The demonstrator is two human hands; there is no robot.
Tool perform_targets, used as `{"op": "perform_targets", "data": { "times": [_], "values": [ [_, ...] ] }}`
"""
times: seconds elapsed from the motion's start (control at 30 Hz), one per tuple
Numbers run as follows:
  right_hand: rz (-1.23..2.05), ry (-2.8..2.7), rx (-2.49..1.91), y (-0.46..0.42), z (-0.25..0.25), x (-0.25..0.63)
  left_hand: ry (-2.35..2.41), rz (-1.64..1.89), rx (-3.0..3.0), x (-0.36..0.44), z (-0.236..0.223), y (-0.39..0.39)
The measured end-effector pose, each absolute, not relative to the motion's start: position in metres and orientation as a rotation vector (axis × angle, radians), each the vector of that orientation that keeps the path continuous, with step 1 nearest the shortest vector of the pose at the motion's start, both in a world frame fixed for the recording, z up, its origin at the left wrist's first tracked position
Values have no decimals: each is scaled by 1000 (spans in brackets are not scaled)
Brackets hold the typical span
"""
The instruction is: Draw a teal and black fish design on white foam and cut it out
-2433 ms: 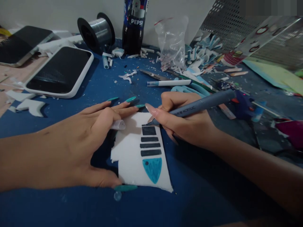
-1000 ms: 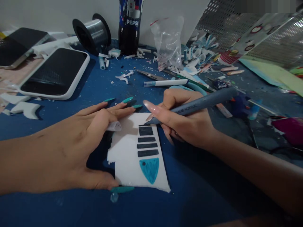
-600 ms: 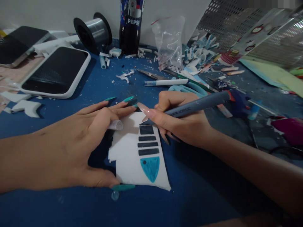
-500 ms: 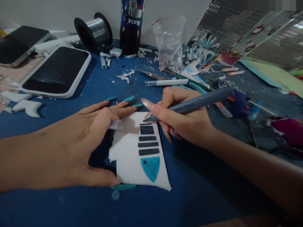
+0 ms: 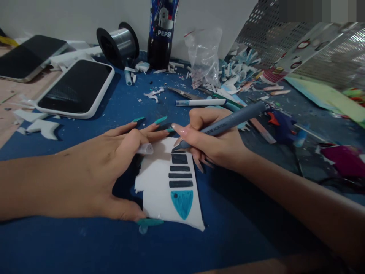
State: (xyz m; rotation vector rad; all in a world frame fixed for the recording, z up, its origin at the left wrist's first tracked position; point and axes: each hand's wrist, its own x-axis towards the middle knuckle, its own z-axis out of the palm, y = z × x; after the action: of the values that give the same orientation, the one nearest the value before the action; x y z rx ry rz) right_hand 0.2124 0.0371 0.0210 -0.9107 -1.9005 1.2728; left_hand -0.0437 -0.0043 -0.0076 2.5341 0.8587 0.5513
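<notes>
A white foam piece (image 5: 159, 190) lies on the blue mat (image 5: 114, 110), marked with several black bars and a teal shield shape near its lower edge. My left hand (image 5: 114, 167) lies flat with fingers spread, its fingertips and thumb pressing the piece's left side. My right hand (image 5: 216, 142) is closed around a grey acrylic marker (image 5: 228, 122), whose tip touches the white piece just above the top black bar.
Two phones (image 5: 75, 87) lie at the left, with a wire spool (image 5: 118, 42) and a Pepsi bottle (image 5: 162, 34) behind. A white pen (image 5: 199, 102), scissors (image 5: 182, 92), a plastic bag (image 5: 203, 57), foam scraps (image 5: 236, 70) and a blue glue gun (image 5: 282, 121) crowd the right.
The marker tip has gone back and forth over the top edge of the white piece, above the top bar. My left hand has stayed pressed on the piece; the view shifted slightly.
</notes>
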Motion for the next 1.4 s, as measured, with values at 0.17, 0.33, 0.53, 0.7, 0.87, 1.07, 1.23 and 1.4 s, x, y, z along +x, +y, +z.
{"op": "perform_targets", "data": {
  "times": [0.17, 0.33, 0.53, 0.7, 0.87, 1.07, 1.23, 1.4],
  "values": [
    [1320, -1895, -908, 38, 20, 212, 838, 492, 2815, -48, -10, -5],
    [1387, -1874, -850, 39, 21, 210, 877, 534, 2792, -53, -20, -7],
    [1335, -1893, -950, 37, 21, 211, 954, 509, 2808, -60, -27, -6],
    [1290, -1929, -899, 38, 19, 211, 1059, 470, 2686, -49, -16, -16],
    [1287, -1917, -899, 39, 16, 210, 1232, 366, 2630, -41, -7, -21],
    [1278, -1888, -885, 40, 14, 209, 1162, 372, 2619, -43, -6, -18],
    [1281, -1884, -864, 41, 15, 208, 1325, 285, 2503, -33, 7, -30],
    [1321, -1846, -854, 41, 15, 207, 1287, 236, 2521, -35, 6, -27]
  ]
}}
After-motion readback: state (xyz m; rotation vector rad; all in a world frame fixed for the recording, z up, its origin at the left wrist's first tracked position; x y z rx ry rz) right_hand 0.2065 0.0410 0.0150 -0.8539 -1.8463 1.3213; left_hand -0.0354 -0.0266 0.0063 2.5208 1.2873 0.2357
